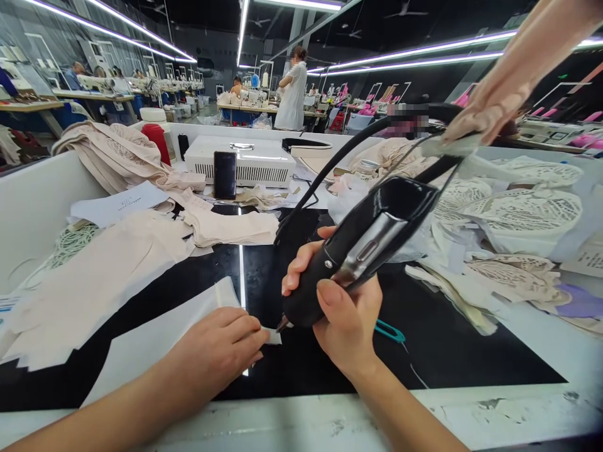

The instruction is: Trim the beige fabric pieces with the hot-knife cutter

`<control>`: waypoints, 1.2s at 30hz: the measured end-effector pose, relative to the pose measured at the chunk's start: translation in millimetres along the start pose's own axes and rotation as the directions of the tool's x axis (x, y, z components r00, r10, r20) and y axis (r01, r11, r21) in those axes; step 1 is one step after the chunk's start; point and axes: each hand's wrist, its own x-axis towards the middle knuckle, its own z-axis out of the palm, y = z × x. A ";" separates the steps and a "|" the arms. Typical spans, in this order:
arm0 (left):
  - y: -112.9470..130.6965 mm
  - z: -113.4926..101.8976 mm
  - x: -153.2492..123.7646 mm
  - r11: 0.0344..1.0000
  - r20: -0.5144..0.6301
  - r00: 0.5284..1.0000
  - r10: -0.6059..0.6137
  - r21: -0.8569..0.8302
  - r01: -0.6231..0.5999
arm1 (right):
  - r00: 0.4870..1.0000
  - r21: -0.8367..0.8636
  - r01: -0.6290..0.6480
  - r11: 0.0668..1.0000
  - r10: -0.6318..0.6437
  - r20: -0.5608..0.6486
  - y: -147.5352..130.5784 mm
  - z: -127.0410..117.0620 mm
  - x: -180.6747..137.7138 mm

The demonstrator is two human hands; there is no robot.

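My right hand [351, 314] is wrapped round a black corded hand tool [362, 245] with a silver lever and a small pointed metal tip. The tool slants down to the left. Its tip is close to the end of a white fabric piece [164, 333] on the black table surface. My left hand [221, 351] lies over that end, fingers bent and pressed together on it; the hold under the fingers is partly hidden. Another person's hand [490, 113] reaches in from the upper right beside the tool's cord [351, 141], with clear plastic at its fingers.
Pale fabric pieces [103, 263] lie at left. A phone [225, 174] leans on a vented white box [240, 160] at the back. Bagged lace pieces [527, 207] are piled at right. A teal thread snipper-like tool [390, 331] lies beside my right wrist. A person [291, 94] stands beyond.
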 end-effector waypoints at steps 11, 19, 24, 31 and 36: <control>-0.8 5.5 -3.6 0.998 0.026 0.999 -0.020 0.062 0.018 | 1.000 0.051 -0.008 0.999 0.008 -0.004 -3.1 -3.6 -4.7; -0.7 5.5 -3.0 0.999 0.044 0.998 -0.033 0.035 0.032 | 0.999 0.010 0.019 1.000 -0.019 -0.027 0.6 1.6 -7.6; -1.3 7.2 -3.7 0.999 0.009 1.000 -0.017 0.045 0.017 | 0.991 -0.079 0.066 0.995 -0.075 -0.111 0.4 -6.0 -0.2; -1.3 8.0 -4.6 0.999 -0.026 1.000 -0.010 0.041 0.011 | 0.991 -0.083 0.053 0.995 -0.062 -0.119 2.7 0.1 1.8; -0.9 6.3 -3.9 0.999 -0.007 1.000 -0.019 0.033 0.019 | 0.994 -0.050 0.054 0.997 -0.058 -0.095 9.6 2.2 1.9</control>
